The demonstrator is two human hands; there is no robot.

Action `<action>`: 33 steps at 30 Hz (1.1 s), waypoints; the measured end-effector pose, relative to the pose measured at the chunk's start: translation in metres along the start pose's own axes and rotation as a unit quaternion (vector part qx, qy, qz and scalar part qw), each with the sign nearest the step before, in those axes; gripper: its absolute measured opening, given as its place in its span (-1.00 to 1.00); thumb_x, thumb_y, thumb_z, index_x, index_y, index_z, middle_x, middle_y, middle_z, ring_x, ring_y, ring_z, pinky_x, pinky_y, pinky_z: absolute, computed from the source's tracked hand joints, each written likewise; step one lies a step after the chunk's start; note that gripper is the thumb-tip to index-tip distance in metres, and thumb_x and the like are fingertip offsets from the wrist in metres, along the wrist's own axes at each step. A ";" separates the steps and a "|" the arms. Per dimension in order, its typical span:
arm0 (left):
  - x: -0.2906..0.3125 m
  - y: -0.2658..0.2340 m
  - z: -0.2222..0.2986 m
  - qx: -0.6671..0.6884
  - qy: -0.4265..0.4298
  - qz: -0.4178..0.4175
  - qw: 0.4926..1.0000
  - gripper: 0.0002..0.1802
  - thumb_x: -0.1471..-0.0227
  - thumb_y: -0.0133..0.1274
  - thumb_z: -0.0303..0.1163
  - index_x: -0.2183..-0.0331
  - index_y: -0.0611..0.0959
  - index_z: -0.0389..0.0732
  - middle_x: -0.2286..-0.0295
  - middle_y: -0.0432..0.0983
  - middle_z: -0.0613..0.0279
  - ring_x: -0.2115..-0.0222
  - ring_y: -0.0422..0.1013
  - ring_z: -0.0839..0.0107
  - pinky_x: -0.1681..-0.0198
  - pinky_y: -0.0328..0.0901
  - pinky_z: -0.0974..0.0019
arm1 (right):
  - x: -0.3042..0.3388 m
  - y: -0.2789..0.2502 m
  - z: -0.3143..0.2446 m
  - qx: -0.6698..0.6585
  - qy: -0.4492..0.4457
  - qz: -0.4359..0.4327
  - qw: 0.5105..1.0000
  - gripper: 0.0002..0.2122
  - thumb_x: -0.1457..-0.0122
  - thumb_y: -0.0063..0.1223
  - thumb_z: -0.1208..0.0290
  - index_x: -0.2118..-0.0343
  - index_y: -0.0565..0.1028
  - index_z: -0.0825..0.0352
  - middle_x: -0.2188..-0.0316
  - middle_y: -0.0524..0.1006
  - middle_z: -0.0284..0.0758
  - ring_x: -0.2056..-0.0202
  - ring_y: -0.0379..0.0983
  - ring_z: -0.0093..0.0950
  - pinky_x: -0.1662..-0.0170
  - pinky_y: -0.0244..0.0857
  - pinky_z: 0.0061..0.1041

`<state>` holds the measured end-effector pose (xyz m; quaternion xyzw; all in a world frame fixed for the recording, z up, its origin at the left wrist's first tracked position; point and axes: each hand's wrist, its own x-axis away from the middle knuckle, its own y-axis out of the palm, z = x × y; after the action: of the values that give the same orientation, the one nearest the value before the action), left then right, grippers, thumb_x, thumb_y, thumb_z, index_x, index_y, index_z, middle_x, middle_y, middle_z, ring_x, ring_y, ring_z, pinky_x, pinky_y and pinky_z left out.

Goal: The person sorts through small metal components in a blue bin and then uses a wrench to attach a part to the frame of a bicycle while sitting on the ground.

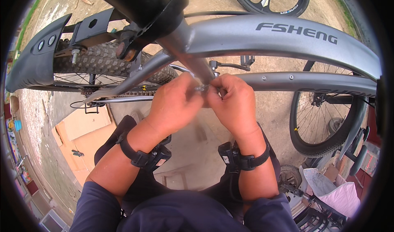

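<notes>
My left hand (174,102) and my right hand (234,102) meet in front of the seat tube (197,64) of a grey bicycle frame (230,35). Both are closed, thumbs and fingers pinched together. Between the fingertips shows a small shiny, see-through piece (200,87), too small and blurred to name. The left fingers are slightly smeared by motion. Whether the fingers touch the tube, I cannot tell. Behind them runs the frame's down tube (275,82), and above stands the black seat post (135,2).
The knobbly rear tyre (94,64) and black mudguard (35,64) lie left, the front wheel (299,137) right. Flattened cardboard (88,129) with small pliers (77,153) is on the ground. Another wheel (271,0) stands beyond; a pink cloth (342,197) lies lower right.
</notes>
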<state>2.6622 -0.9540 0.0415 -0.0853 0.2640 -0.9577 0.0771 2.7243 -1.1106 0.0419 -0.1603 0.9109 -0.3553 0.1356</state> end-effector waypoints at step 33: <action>0.002 -0.004 -0.006 -0.001 -0.012 -0.031 0.999 -0.85 -0.12 0.11 -0.46 0.27 0.55 -0.30 0.45 0.59 0.12 0.49 0.51 0.46 0.43 0.39 0.34 | 0.015 0.020 0.008 -0.397 0.263 -0.056 0.877 -0.89 -0.24 0.13 0.48 0.28 0.57 0.43 0.40 0.60 -0.38 0.34 0.48 -0.66 0.24 0.40 -0.59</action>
<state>2.6592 -0.9479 0.0392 -0.1050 0.2617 -0.9581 0.0501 2.7092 -1.1076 0.0209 -0.1519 0.9671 0.0006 -0.2038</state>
